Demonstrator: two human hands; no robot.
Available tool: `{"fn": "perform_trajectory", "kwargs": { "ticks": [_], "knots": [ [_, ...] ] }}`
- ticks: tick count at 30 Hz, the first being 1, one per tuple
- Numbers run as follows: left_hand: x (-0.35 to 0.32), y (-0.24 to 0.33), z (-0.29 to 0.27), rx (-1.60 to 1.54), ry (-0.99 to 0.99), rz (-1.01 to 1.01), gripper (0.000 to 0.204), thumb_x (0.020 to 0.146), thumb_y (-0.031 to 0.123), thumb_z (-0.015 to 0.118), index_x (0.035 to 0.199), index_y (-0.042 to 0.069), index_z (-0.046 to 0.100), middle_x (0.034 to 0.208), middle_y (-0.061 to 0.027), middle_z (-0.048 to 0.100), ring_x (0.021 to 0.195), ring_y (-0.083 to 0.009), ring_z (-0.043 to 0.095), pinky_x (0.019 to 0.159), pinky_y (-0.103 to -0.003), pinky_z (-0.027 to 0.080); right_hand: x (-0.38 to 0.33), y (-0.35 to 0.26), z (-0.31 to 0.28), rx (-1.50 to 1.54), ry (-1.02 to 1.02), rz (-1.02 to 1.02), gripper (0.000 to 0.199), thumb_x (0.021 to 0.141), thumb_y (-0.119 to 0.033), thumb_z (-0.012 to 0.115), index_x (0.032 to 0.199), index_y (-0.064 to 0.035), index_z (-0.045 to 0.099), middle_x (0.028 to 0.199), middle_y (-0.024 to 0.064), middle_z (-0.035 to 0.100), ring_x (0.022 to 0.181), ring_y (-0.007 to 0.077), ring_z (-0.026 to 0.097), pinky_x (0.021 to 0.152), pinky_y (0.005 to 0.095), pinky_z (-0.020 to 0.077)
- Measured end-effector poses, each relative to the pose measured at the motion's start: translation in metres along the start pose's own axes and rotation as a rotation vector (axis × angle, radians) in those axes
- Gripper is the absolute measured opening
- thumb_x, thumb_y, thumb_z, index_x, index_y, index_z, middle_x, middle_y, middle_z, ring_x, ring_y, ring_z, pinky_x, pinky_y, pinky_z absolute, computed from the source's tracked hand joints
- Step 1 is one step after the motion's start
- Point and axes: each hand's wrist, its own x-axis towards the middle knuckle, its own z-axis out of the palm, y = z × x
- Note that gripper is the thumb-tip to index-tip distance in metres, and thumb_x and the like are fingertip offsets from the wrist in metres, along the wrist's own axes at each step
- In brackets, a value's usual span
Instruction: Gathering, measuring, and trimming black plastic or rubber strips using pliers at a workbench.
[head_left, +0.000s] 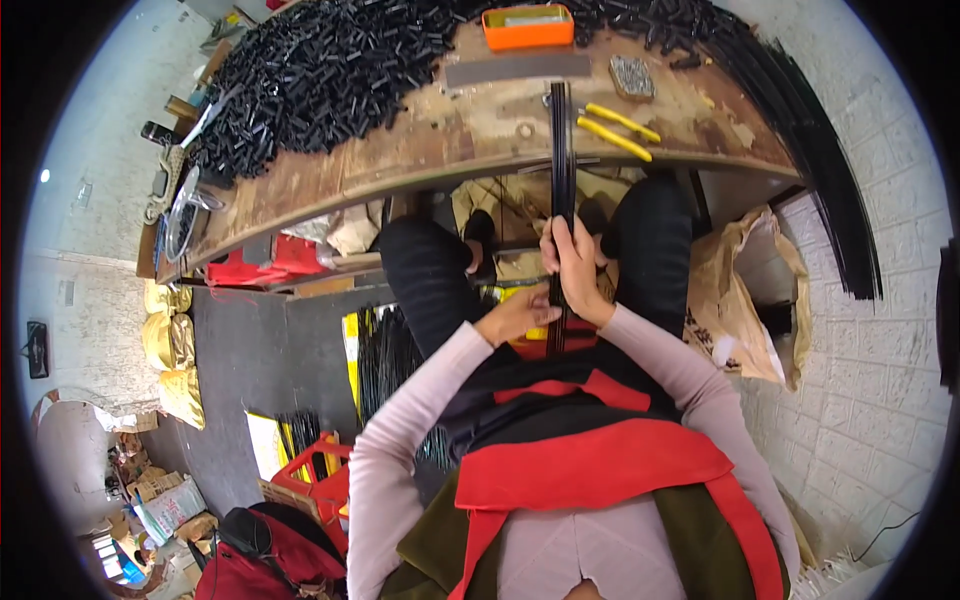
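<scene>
Where the right hand (pixel 578 262) clasps the black strips (pixel 561 150), the left hand (pixel 518 314) meets them lower down

Because the right hand is closed around the bundle, fingers on both sides, it looks like the steadying grip; a firm, even squeeze should stop single strips sliding without bowing them. The left hand sits nearer the body, fingers curled at the bundle's left side; whether it pinches any strips cannot be told. A light touch there would best keep them parallel.

The strips run between the person's legs (pixel 648 230), from near the red apron (pixel 590 465) to above the table (pixel 480 120); whether their far end rests on the wood is unclear. Yellow-handled pliers (pixel 612 139) lie just right of that end and a flat grey bar (pixel 518 70) near its tip, so small movements seem wiser. Farther out, short black tubes (pixel 310 80) are heaped leftward, and longer black lengths (pixel 835 190) overhang the table's right end.
</scene>
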Motion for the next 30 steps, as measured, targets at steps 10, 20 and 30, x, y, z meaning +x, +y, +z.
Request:
{"fn": "perform_trajectory", "kwargs": {
  "ticks": [10,20,30],
  "knots": [
    [-0.062,0.120,-0.027,0.654,0.361,0.310,0.030,0.091,0.004,0.061,0.121,0.001,0.061,0.106,-0.0153,0.068,0.094,-0.0245,0.067,0.083,-0.032,0.052,0.051,-0.050,0.008,-0.013,-0.098,0.024,0.033,0.098,-0.027,0.057,0.117,-0.0005,0.054,0.096,0.0107,0.065,0.081,0.0156,0.064,0.076,0.0283,0.0512],
    [0.016,0.280,-0.172,1.080,1.001,0.473,0.017,0.087,0.017,0.066,0.097,0.005,0.070,0.086,-0.0106,0.067,0.077,-0.0236,0.064,0.070,-0.034,0.050,0.056,-0.039,0.019,-0.038,-0.043,0.055,0.012,0.093,-0.006,0.059,0.103,-0.0027,0.054,0.070,-0.0002,0.051,0.062,0.0069,0.049,0.058,0.0211,0.0386],
    [0.179,0.354,-0.296,1.699,1.249,-0.077,0.035,0.076,0.034,0.073,0.101,0.009,0.072,0.107,-0.0101,0.064,0.111,-0.0291,0.056,0.086,-0.038,0.052,0.066,-0.036,0.017,0.060,-0.065,0.197,0.012,0.093,-0.008,0.062,0.102,-0.0030,0.056,0.073,-0.0016,0.053,0.064,0.0058,0.049,0.060,0.0209,0.0394]
  ]
}}
